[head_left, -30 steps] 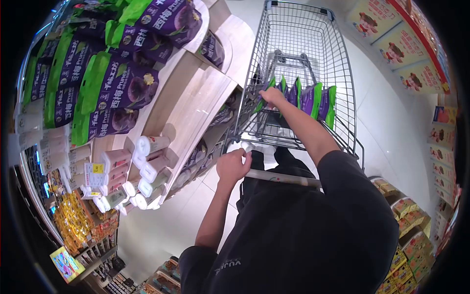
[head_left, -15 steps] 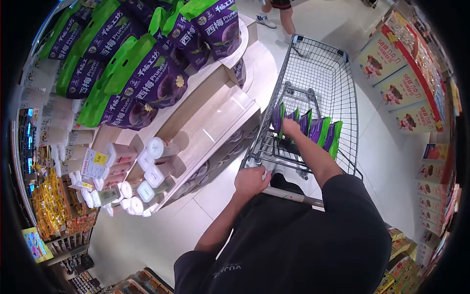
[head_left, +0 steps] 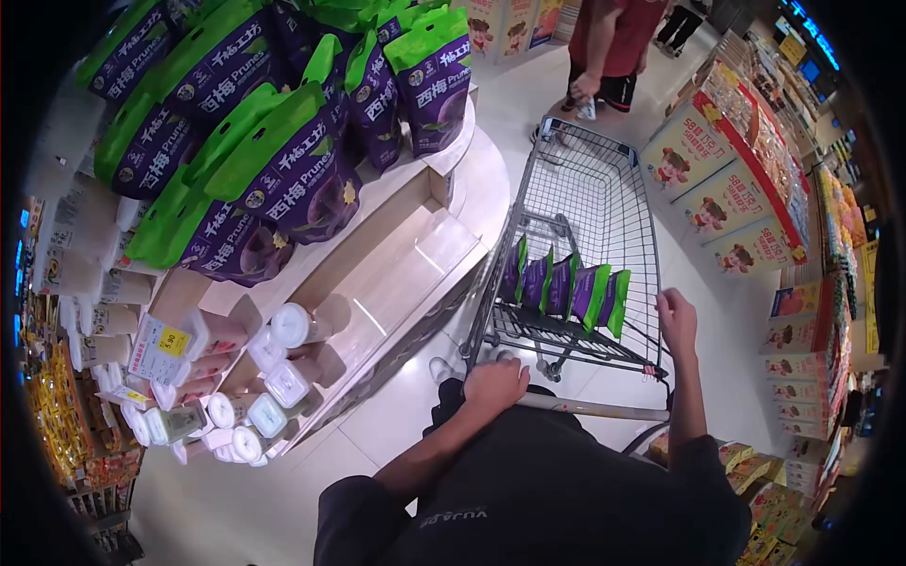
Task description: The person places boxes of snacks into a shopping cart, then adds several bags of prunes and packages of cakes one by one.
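My left hand point(head_left: 497, 382) is wrapped round the handlebar point(head_left: 576, 407) of a wire shopping cart point(head_left: 593, 174), near its left end. Beside the cart's right rim is my right hand point(head_left: 677, 319), its fingers loosely curved with nothing visible in them. Several purple and green prune bags point(head_left: 562, 285) stand upright in a row across the near end of the basket. More large prune bags point(head_left: 302, 174) are piled on the display stand to my left.
The display stand point(head_left: 387, 283) runs close along the cart's left side, with lidded plastic tubs point(head_left: 291, 382) at its near end. Printed cartons point(head_left: 722, 208) line the right. Just beyond the cart's front stands a person in a red shirt point(head_left: 604, 38), holding something small.
My right hand has left the prune bags in the basket and moved to the right, outside the cart's rim. My left hand stays on the handlebar. A person's upper body has come into view ahead.
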The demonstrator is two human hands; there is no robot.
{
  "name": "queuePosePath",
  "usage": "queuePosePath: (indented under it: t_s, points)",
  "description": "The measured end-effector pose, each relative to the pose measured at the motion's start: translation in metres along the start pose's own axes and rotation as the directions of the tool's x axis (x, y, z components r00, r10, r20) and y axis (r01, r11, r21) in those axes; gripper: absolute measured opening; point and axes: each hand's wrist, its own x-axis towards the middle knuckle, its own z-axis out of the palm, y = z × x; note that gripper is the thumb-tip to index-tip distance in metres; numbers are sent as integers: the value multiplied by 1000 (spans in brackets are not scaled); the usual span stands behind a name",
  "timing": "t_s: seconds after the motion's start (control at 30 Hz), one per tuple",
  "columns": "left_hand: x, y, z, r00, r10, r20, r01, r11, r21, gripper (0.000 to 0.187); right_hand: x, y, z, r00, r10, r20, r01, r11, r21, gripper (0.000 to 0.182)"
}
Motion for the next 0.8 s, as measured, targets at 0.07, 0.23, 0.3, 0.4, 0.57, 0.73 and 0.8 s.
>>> queuePosePath:
  t_s: [0.07,0.23,0.3,0.4,0.57,0.73,0.8]
  points:
    - [1,-1,3,995,95,24,-95,995,-17,32,-54,4,-6,999,29,28,-24,990,-142,22]
    - [4,10,12,974,189,128,-183,981,-59,40,-160,40,58,887,166,431,61,883,-466,51]
    - [2,16,10,930,325,169,-321,946,-49,46,-156,40,54,897,244,369,-107,929,-354,52]
    - [6,24,9,906,342,249,-344,938,-37,51,-150,46,50,901,233,367,-94,928,-361,47]
    - [10,35,16,927,304,221,-299,953,-57,47,-144,55,46,916,271,295,-165,926,-340,39]
    - [30,48,31,951,305,53,-302,952,-53,40,-122,65,41,911,309,273,-213,919,-331,36]
    - [44,56,29,959,284,17,-282,956,-76,37,-107,73,37,918,289,272,-203,930,-306,36]
